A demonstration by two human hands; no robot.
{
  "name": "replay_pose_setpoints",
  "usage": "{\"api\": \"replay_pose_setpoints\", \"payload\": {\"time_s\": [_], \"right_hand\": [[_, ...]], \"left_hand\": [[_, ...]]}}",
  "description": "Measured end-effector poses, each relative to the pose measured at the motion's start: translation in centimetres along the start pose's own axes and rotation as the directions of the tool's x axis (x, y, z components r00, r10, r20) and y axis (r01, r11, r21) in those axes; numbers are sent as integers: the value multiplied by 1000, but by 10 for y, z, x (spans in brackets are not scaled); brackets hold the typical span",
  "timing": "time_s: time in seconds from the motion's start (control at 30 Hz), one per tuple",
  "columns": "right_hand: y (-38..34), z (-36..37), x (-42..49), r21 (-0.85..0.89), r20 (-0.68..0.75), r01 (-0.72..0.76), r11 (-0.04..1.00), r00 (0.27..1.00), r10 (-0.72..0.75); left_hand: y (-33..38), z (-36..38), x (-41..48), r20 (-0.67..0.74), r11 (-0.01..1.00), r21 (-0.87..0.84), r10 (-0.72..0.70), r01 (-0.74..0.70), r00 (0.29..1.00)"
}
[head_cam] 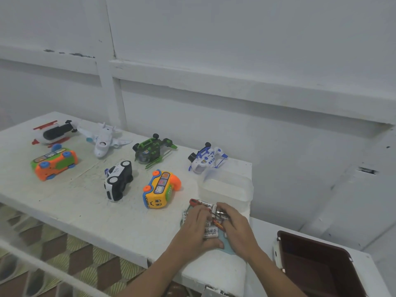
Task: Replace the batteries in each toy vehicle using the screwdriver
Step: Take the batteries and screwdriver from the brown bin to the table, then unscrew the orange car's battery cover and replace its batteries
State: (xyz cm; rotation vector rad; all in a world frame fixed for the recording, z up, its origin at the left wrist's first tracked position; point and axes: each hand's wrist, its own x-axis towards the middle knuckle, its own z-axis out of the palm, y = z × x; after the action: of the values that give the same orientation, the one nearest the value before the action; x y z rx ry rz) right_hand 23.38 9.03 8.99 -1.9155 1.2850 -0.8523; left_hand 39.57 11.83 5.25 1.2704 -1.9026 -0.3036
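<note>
Several toy vehicles lie on the white table (90,211): a yellow bus (159,190), a black-and-white car (117,181), a green helicopter (150,152), a blue-and-white helicopter (205,158), a white plane (104,139), an orange-green bus (54,162) and a red-black helicopter (53,131). At the table's front right a pile of white batteries (211,232) rests on a teal lid (230,250). My left hand (196,229) curls over the pile. My right hand (236,229) pinches a battery with a silvery end (220,211). A red screwdriver handle (194,202) pokes out behind the pile.
A clear plastic container (227,185) stands just behind the batteries at the table's right edge. A dark brown bin (317,264) sits on a lower white surface at the right. White walls close off the back. A patterned floor shows below the table's near edge.
</note>
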Motion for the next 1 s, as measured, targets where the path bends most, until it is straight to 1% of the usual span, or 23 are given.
{"api": "replay_pose_setpoints", "payload": {"time_s": [0.03, 0.2, 0.33, 0.5, 0.6, 0.67, 0.77, 0.87, 0.93, 1.0], "right_hand": [[0, -1, -1, 3, 9, -17, 1000, 1000, 17], [6, -2, -5, -67, 52, 21, 998, 999, -17], [1, -8, -5, -77, 37, 9, 997, 999, -6], [-1, -10, -2, -58, 5, 7, 998, 1000, -6], [-6, -10, 4, -75, -27, 49, 996, 998, -52], [-12, -7, 12, -84, -35, 107, 991, 993, -111], [-27, 5, 31, -75, -19, 164, 984, 986, -166], [-50, 25, 55, -14, 60, 166, 986, 984, -165], [-63, 41, 70, 13, 126, 135, 991, 983, -136], [-77, 57, 83, 11, 163, 110, 994, 980, -110]], "left_hand": [[-1, 1, 1, -7, 1000, 24, 4, -4, 1000], [-5, 7, 3, -53, 989, 148, 17, -9, 998], [1, 4, 1, -148, 989, 145, 11, 10, 989], [0, -3, -2, -233, 991, 121, -19, 48, 972], [-3, -8, -3, -304, 990, 121, -34, 74, 952], [-6, -14, -4, -364, 983, 159, -23, 87, 931], [-16, -31, -4, -485, 956, 224, -60, 190, 872], [-33, -53, -5, -624, 905, 220, -157, 365, 765], [-43, -68, -1, -672, 878, 146, -251, 457, 697], [-51, -81, 1, -657, 861, 19, -372, 508, 656]]}}
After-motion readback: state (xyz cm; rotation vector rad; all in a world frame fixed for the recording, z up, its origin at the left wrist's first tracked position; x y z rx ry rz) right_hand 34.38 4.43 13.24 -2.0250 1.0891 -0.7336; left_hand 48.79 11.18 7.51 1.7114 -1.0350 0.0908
